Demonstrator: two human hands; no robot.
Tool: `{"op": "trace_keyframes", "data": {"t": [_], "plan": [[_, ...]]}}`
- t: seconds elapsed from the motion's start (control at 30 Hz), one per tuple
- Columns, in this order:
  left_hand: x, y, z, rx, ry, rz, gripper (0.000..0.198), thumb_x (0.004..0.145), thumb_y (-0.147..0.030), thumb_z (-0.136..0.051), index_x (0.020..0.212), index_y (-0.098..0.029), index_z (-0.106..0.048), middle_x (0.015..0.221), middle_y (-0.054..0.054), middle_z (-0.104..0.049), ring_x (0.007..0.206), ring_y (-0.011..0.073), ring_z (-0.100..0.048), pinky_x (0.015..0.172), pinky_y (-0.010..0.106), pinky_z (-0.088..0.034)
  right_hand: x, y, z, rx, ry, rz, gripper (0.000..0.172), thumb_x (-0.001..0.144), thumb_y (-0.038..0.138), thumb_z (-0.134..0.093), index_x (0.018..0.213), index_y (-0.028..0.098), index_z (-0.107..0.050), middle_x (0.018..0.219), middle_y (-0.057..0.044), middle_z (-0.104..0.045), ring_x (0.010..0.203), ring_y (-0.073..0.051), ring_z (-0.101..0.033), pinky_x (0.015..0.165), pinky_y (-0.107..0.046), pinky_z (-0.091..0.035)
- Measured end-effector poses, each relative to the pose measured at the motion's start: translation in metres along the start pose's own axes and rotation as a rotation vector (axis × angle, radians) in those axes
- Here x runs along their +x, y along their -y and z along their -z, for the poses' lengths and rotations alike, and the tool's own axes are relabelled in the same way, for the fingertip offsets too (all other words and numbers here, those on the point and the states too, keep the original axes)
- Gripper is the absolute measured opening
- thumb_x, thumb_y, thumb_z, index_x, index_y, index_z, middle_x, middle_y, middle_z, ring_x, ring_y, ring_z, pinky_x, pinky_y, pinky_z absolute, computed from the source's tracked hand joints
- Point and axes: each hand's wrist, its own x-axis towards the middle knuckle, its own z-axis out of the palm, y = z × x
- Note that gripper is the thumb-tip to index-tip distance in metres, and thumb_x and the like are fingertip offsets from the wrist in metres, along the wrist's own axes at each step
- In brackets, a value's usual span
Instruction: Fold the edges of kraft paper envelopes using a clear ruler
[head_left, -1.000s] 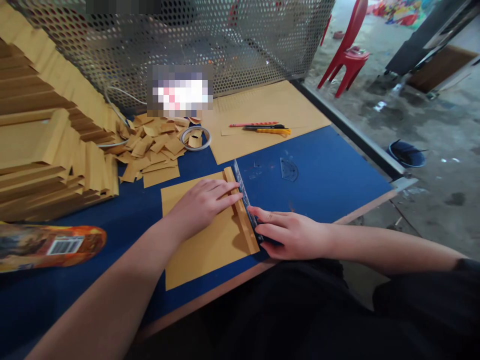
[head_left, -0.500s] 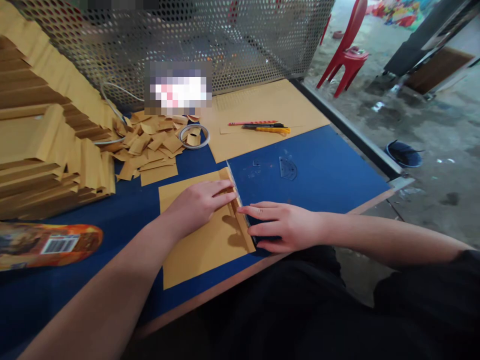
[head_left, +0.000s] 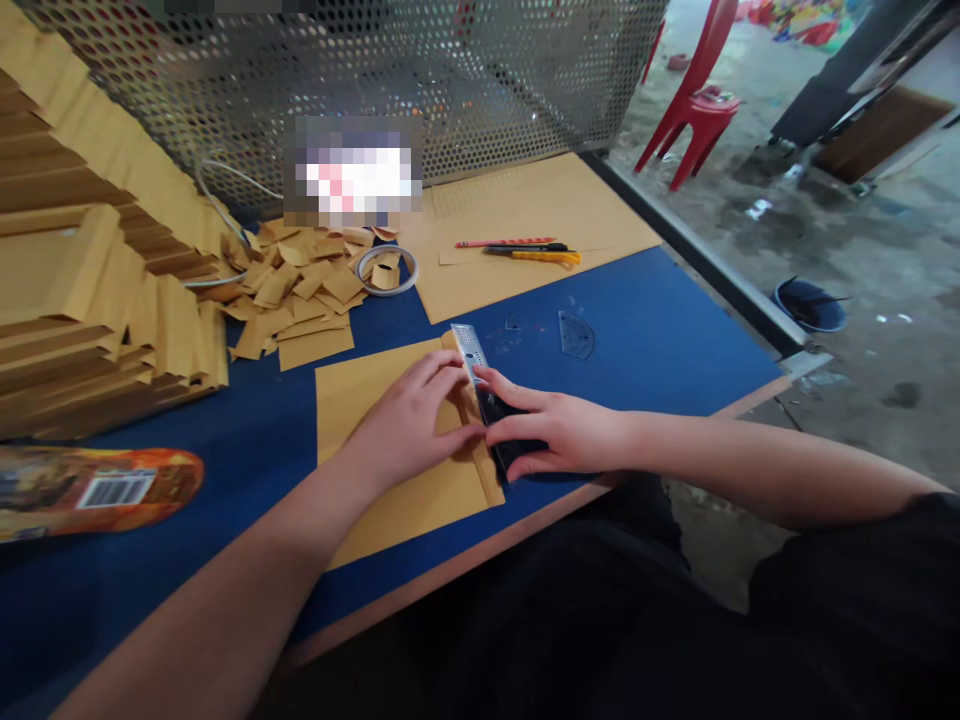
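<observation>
A sheet of brown paper lies on the blue table, with a narrow strip folded along its right edge. Against that fold lies a clear ruler, its far end showing. My left hand rests on the paper, thumb and fingers apart, the fingertips at the folded strip beside the ruler. From the other side my right hand holds the ruler along its length with fingers and thumb. The ruler's middle is partly covered by my fingers.
Beyond the paper is a larger brown sheet bearing a pencil, a black pen and a yellow cutter. Left are a tape roll, paper scraps, stacked folded paper and an orange packet. A clear protractor lies right.
The ruler has tipped from standing on edge to show its flat face. My right hand has moved farther along it, and my left thumb has come out toward the fold.
</observation>
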Motion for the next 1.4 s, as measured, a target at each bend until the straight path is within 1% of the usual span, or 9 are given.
{"op": "trace_keyframes", "data": {"t": [0.17,0.4,0.53,0.67,0.73,0.87,1.03,1.23,1.4], "plan": [[-0.001,0.015,-0.004,0.031,0.031,0.046,0.071,0.094,-0.062,-0.077,0.145,-0.017,-0.055,0.164,0.022,-0.055,0.154,0.0410,-0.054,0.127,0.063,-0.047,0.013,0.004,-0.003,-0.108,0.034,-0.144,0.097,0.085,0.056,-0.093,0.160,0.013,-0.050,0.181,-0.030,-0.026,0.170,-0.040,-0.028,0.134,-0.055,-0.043],[-0.001,0.014,-0.002,0.100,0.075,0.087,0.094,0.093,-0.076,-0.071,0.163,-0.016,-0.049,0.168,0.022,-0.053,0.156,0.0422,-0.051,0.131,0.062,-0.040,0.019,0.003,-0.002,-0.232,0.071,-0.167,0.115,0.081,0.079,-0.084,0.161,0.005,-0.049,0.179,-0.035,-0.026,0.171,-0.047,-0.024,0.137,-0.067,-0.031],[0.000,0.009,-0.002,0.153,0.105,0.089,0.095,0.095,-0.081,-0.065,0.165,-0.019,-0.052,0.175,0.022,-0.045,0.159,0.0438,-0.047,0.132,0.063,-0.038,0.000,0.012,0.009,-0.303,0.173,-0.175,0.113,0.091,0.083,-0.071,0.163,-0.001,-0.048,0.175,-0.038,-0.031,0.168,-0.051,-0.028,0.136,-0.074,-0.024],[0.000,0.007,-0.003,0.179,0.115,0.082,0.098,0.095,-0.082,-0.065,0.167,-0.017,-0.049,0.179,0.022,-0.038,0.163,0.0438,-0.042,0.134,0.062,-0.035,-0.030,0.034,0.008,-0.329,0.232,-0.189,0.136,0.077,0.092,-0.077,0.164,-0.006,-0.044,0.175,-0.040,-0.027,0.168,-0.052,-0.025,0.137,-0.071,-0.026],[0.001,0.007,-0.003,0.178,0.131,0.088,0.100,0.095,-0.083,-0.064,0.168,-0.016,-0.047,0.179,0.022,-0.038,0.165,0.0429,-0.040,0.135,0.062,-0.034,-0.045,0.046,0.003,-0.358,0.239,-0.212,0.128,0.081,0.081,-0.084,0.164,-0.008,-0.043,0.175,-0.041,-0.025,0.168,-0.053,-0.024,0.136,-0.071,-0.031],[0.001,0.007,-0.002,0.182,0.146,0.099,0.101,0.096,-0.085,-0.060,0.169,-0.016,-0.046,0.180,0.020,-0.037,0.166,0.0407,-0.038,0.136,0.060,-0.032,-0.069,0.055,0.002,-0.373,0.149,-0.209,0.084,0.104,0.042,-0.067,0.165,-0.008,-0.039,0.173,-0.040,-0.032,0.167,-0.050,-0.029,0.132,-0.069,-0.041],[0.000,0.011,-0.002,0.180,0.133,0.097,0.103,0.096,-0.089,-0.055,0.169,-0.017,-0.045,0.180,0.021,-0.037,0.166,0.0410,-0.038,0.136,0.062,-0.031,-0.059,0.043,0.010,-0.340,-0.020,-0.124,0.084,0.106,0.018,-0.044,0.177,0.001,-0.004,0.176,-0.035,-0.034,0.170,-0.039,-0.027,0.131,-0.064,-0.045],[-0.002,0.014,-0.004,0.157,0.094,0.097,0.102,0.096,-0.081,-0.063,0.166,-0.011,-0.041,0.175,0.026,-0.044,0.164,0.0414,-0.042,0.136,0.061,-0.034,-0.014,0.032,-0.016,-0.259,0.070,-0.101,0.085,0.112,0.042,-0.048,0.173,-0.008,-0.014,0.175,-0.040,-0.029,0.169,-0.044,-0.028,0.134,-0.065,-0.040],[-0.006,0.014,-0.004,0.095,0.052,0.162,0.108,0.089,-0.063,-0.078,0.168,-0.009,-0.029,0.173,0.031,-0.044,0.161,0.0431,-0.046,0.133,0.064,-0.039,0.007,0.029,-0.021,-0.284,0.144,-0.075,0.112,0.105,0.079,-0.052,0.169,-0.009,-0.027,0.174,-0.040,-0.031,0.167,-0.048,-0.032,0.135,-0.066,-0.035]]}}
